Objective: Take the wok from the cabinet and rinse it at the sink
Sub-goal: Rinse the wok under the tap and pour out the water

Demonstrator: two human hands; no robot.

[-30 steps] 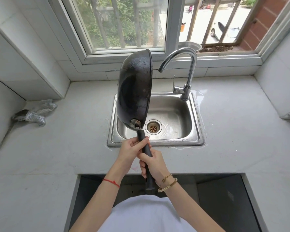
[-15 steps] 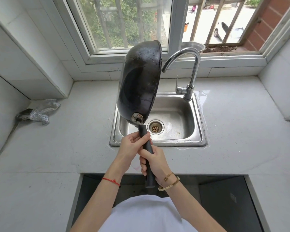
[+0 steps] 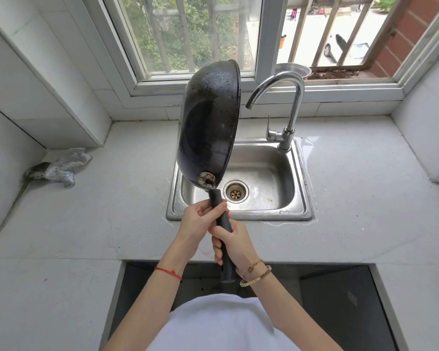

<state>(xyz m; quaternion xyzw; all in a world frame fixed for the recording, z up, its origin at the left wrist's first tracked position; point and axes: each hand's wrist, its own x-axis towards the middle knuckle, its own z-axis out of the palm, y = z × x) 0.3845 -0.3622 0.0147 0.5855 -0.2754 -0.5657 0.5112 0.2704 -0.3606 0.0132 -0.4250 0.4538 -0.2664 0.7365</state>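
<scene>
A: Where is the wok (image 3: 208, 127)?
B: Held on edge above the sink (image 3: 299, 211), its dark underside facing left, rim just left of the tap (image 3: 293, 102) spout.
A: Who has the handle (image 3: 221, 214)?
B: Both hands. The left hand (image 3: 198, 219) grips it high up, fingers curled round; the right hand (image 3: 235, 243) grips it lower down, fingers wrapped tight.
A: Anything else about?
B: A crumpled silvery cloth (image 3: 61, 167) lies on the counter (image 3: 112, 211), well left of the sink. A metal bowl (image 3: 293, 69) sits on the window ledge behind the tap.
</scene>
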